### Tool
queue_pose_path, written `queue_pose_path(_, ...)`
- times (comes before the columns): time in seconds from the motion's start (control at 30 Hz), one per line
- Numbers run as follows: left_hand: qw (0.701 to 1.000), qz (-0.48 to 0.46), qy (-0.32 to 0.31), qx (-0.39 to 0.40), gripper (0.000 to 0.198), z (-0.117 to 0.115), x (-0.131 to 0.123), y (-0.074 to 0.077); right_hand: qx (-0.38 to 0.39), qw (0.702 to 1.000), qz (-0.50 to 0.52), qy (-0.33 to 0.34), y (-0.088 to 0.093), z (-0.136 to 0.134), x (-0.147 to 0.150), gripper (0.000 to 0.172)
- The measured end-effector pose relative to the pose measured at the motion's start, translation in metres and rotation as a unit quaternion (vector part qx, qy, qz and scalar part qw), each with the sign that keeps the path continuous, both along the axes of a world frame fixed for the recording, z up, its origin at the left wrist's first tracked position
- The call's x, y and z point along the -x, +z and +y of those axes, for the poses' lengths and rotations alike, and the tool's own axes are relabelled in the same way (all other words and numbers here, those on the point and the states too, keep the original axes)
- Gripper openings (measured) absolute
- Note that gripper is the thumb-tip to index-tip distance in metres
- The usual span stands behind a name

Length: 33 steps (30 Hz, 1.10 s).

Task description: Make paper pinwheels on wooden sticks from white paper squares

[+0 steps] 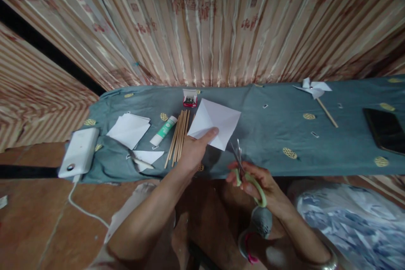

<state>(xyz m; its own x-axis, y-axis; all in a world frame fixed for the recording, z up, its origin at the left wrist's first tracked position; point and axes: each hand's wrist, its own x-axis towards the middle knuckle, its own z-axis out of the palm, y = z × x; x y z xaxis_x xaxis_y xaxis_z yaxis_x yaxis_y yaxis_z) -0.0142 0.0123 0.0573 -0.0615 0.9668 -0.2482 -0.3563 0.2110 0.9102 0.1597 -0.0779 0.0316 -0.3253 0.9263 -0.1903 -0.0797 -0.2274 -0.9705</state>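
One paper [218, 120] (left hand [193, 152]), scissors [249, 179]

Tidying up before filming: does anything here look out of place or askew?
Only the white power bank: it sits at the left corner of the blue cloth, seemingly overhanging, cable trailing onto the floor. Otherwise left hand holds paper, right hand scissors.

Head camera, looking forward and down, close over cloth-covered table [268, 135].

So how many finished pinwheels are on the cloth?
1. The pinwheel lies far back on the blue cloth, right of the paper square in the left hand, beyond the right hand and scissors.
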Motion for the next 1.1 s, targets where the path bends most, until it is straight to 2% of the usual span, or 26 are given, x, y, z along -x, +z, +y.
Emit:
queue_pose_path(0.1, 1.000, -0.005, 0.000, -0.005, 0.038, 0.000, 0.002, 0.002, 0.011, 0.999, -0.024, 0.032, -0.001, -0.004, 0.005, 0.053)
queue_pose_path(0.23, 1.000, 0.005, 0.003, -0.006, 0.038, -0.003, 0.000, 0.001, 0.021, 0.999, -0.019, 0.043, -0.001, -0.003, 0.011, 0.050)
queue_pose_path(0.7, 0.997, 0.067, -0.010, 0.025, 0.021, -0.009, -0.004, 0.004, 0.016, 1.000, -0.009, 0.021, 0.001, 0.001, 0.013, 0.040)
queue_pose_path(1.1, 0.998, 0.049, -0.021, 0.029, 0.027, -0.007, -0.004, 0.001, 0.021, 1.000, -0.022, 0.007, 0.002, 0.002, 0.015, 0.043)
